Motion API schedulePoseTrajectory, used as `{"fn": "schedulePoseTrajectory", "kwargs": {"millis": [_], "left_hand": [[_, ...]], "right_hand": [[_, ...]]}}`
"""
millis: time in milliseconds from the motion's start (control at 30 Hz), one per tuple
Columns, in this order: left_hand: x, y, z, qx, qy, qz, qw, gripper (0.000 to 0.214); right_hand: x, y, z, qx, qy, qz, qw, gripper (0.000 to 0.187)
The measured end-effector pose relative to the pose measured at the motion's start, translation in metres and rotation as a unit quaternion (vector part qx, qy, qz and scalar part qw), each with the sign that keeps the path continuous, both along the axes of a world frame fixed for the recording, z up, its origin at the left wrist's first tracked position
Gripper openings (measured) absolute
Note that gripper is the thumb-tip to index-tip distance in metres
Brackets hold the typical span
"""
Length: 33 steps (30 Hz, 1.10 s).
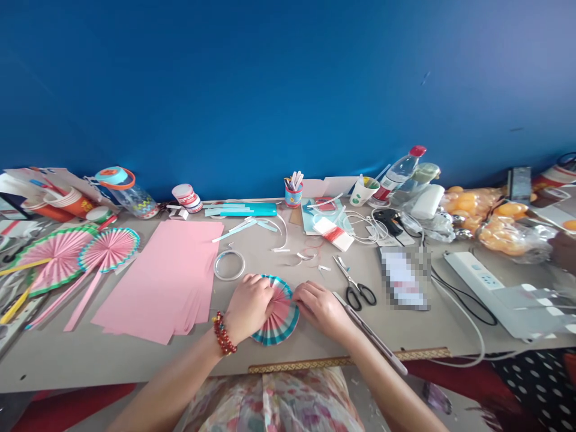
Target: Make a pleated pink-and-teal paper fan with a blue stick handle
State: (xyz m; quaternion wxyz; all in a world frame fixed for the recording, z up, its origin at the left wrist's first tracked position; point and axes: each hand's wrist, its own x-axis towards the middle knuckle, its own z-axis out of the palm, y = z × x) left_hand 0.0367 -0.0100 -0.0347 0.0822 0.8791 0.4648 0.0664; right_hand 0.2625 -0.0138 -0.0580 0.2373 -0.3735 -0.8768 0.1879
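A small pleated paper fan (279,312), pink with a teal border, lies on the grey table (135,360) right in front of me. My left hand (247,306), with a red bead bracelet at the wrist, presses on the fan's left part with curled fingers. My right hand (319,306) pinches the fan's right edge, fingers closed on the paper. A long thin stick (369,333) lies along my right forearm.
A stack of pink paper sheets (166,276) lies left of my hands, a tape ring (229,264) behind them. Scissors (355,285) rest to the right. Two finished fans (85,255) sit far left. Bottles, cups, cables and a power strip (477,276) crowd the back and right.
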Motion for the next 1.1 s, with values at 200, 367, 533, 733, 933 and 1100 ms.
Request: {"fn": "schedulePoseTrajectory", "kwargs": {"millis": [200, 367, 533, 733, 933, 1100], "left_hand": [[-0.002, -0.006, -0.001, -0.007, -0.003, 0.014, 1.000, 0.009], [-0.002, -0.011, 0.000, -0.013, -0.005, 0.016, 1.000, 0.007], [-0.001, -0.015, 0.002, -0.025, -0.026, 0.027, 0.999, 0.013], [-0.003, -0.015, 0.003, -0.048, -0.048, 0.020, 0.997, 0.021], [-0.006, -0.013, 0.004, -0.059, -0.070, 0.009, 0.996, 0.019], [-0.007, -0.013, 0.002, -0.059, -0.074, 0.015, 0.995, 0.016]], "right_hand": [[-0.004, -0.001, 0.008, -0.052, -0.041, -0.015, 0.998, 0.007], [-0.015, -0.010, 0.005, -0.023, -0.127, -0.033, 0.991, 0.008], [-0.028, -0.020, 0.000, -0.048, -0.109, -0.058, 0.991, 0.014], [-0.034, -0.025, -0.001, -0.078, -0.064, -0.055, 0.993, 0.020], [-0.035, -0.027, -0.005, -0.063, -0.080, -0.052, 0.993, 0.012], [-0.033, -0.026, -0.002, -0.083, -0.056, -0.041, 0.994, 0.009]]}}
